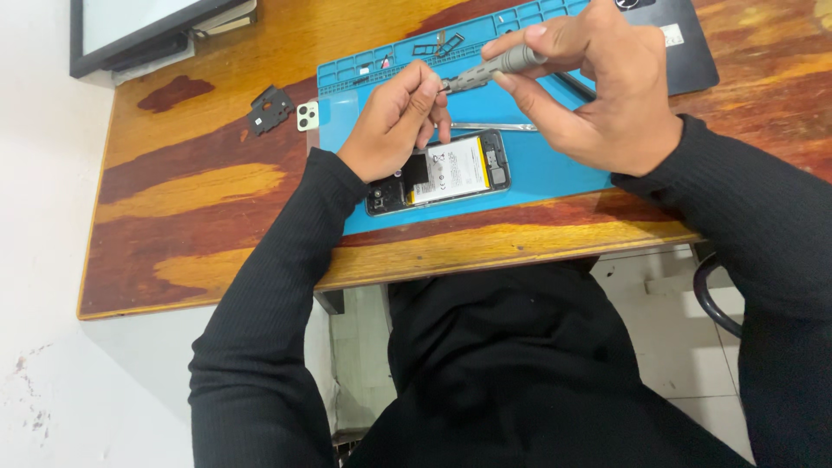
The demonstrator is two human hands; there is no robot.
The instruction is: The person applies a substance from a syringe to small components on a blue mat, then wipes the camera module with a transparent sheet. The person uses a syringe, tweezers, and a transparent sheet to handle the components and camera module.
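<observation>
An opened phone [459, 169] with its white battery showing lies on a blue work mat [555, 165]. My right hand [598, 91] holds a grey screwdriver [494, 69] above the mat, its tip pointing left. My left hand [394, 121] hovers over the phone's left end, fingertips pinched at the screwdriver's tip; whether a small part sits between them is hidden.
The mat's rear tray [407, 61] holds small parts. A black plastic cover [270, 108] and a pale camera frame [308, 115] lie on the wooden table [191, 191] at left. A dark flat panel [685, 43] sits at back right, a screen [139, 26] at back left.
</observation>
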